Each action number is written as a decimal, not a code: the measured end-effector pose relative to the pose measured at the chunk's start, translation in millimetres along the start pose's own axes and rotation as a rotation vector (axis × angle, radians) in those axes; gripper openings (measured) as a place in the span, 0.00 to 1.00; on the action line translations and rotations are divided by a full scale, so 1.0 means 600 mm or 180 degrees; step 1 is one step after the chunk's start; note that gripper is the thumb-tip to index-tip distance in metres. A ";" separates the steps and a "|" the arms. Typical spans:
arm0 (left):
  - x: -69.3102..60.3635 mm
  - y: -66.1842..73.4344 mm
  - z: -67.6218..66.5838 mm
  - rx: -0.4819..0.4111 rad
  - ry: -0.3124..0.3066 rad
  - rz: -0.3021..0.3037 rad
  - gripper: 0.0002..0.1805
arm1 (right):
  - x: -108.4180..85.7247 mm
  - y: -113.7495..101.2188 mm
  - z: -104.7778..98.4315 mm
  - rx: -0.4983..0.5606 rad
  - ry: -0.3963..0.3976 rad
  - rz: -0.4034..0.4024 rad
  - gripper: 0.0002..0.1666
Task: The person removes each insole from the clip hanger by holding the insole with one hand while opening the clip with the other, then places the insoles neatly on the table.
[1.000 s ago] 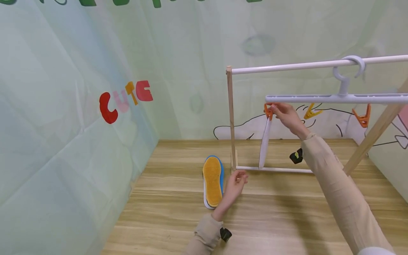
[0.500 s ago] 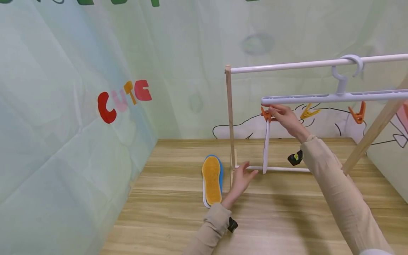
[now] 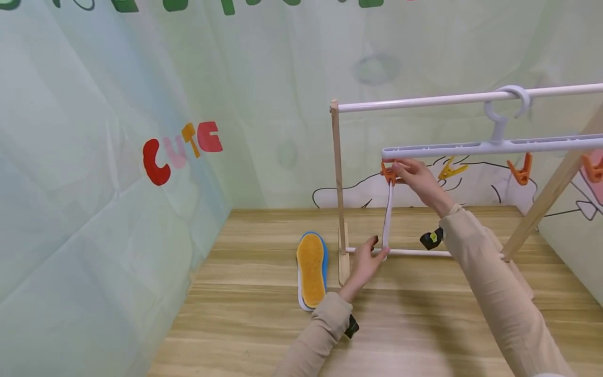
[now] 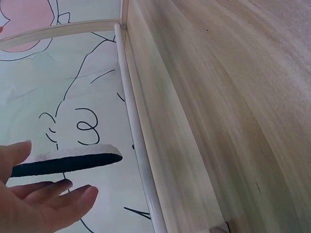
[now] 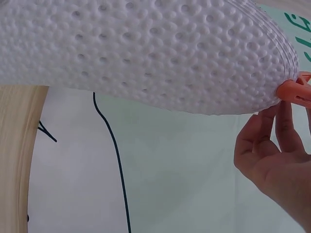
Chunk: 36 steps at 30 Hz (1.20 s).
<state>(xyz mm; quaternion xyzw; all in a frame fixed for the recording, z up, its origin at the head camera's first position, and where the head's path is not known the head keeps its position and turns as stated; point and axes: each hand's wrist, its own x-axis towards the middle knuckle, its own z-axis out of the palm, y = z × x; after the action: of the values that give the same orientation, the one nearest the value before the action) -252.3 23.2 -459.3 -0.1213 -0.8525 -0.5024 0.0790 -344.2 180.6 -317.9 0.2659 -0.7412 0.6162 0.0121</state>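
A white dimpled insole (image 5: 160, 53) hangs by one end from an orange clip (image 3: 388, 174) under the left end of the pale hanger (image 3: 438, 150). My right hand (image 3: 421, 183) pinches that clip with its thumb and fingers. Lower down, my left hand (image 3: 366, 262) is at the insole's bottom end, its thumb on one side and its fingers on the other. The left wrist view shows the insole's dark face (image 4: 73, 164) between them, with a gap to the fingers; contact at the thumb is unclear. On the wooden table lies a stack of insoles (image 3: 312, 269), yellow on top, with blue and white edges below.
The hanger hooks over the white top bar (image 3: 414, 102) of a wooden rack (image 3: 338, 178). A yellow clip (image 3: 451, 168) and further orange clips (image 3: 521, 169) dangle along it. A low white rod (image 3: 419, 253) joins the rack's feet, close to my left hand. A printed curtain stands behind.
My left hand has moved right and slightly up from beside the rack's left foot to the hanging insole's lower end, its fingers spreading. My right hand has stayed at the orange clip.
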 end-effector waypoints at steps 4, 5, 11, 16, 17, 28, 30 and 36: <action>0.004 -0.002 0.006 -0.0175 0.0011 -0.0032 0.25 | 0.000 0.006 0.003 0.0088 0.0004 -0.0013 0.21; 0.005 -0.004 0.007 -0.0249 0.0019 -0.0034 0.25 | 0.000 0.007 0.003 0.0116 -0.0007 -0.0029 0.20; 0.007 -0.015 0.011 -0.0545 0.0002 -0.0014 0.23 | 0.000 0.011 0.007 0.0173 -0.0052 -0.0095 0.19; 0.007 -0.023 0.011 -0.0357 0.0152 0.0202 0.19 | 0.000 0.012 0.009 0.0099 -0.0002 -0.0024 0.19; 0.007 -0.025 0.011 -0.0252 0.0200 0.0253 0.17 | 0.000 0.012 0.008 0.0087 0.0008 -0.0018 0.20; 0.002 -0.020 0.007 0.0159 0.0214 0.0285 0.11 | 0.005 0.014 0.003 0.0205 -0.0148 -0.0032 0.26; 0.000 -0.018 0.007 0.0180 0.0212 0.0265 0.11 | 0.005 0.014 0.001 0.0335 -0.0263 -0.0048 0.25; -0.007 -0.018 0.008 0.0300 0.0264 0.0426 0.08 | -0.001 0.015 -0.001 0.1007 -0.0564 -0.0033 0.19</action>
<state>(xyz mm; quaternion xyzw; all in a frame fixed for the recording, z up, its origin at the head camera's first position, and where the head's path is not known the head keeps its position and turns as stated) -251.2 21.7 -471.8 -0.1533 -0.8611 -0.4599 0.1533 -347.5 182.6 -326.4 0.3216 -0.6318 0.6993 -0.0920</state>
